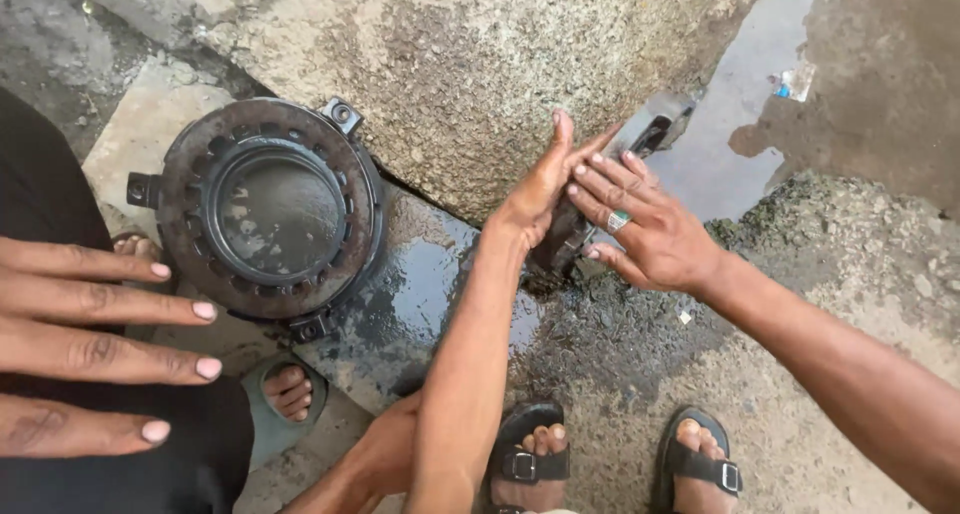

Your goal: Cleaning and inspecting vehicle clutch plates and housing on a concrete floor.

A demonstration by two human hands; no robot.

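Dark part [570, 236] mostly hidden between left hand [540, 189] and right hand [640, 229], shape unclear. Another person's fingers [100, 344] cut off at left edge. Sandalled feet [620, 459] cropped at bottom edge. Small litter [795, 82] in puddle [740, 104] too small to identify.
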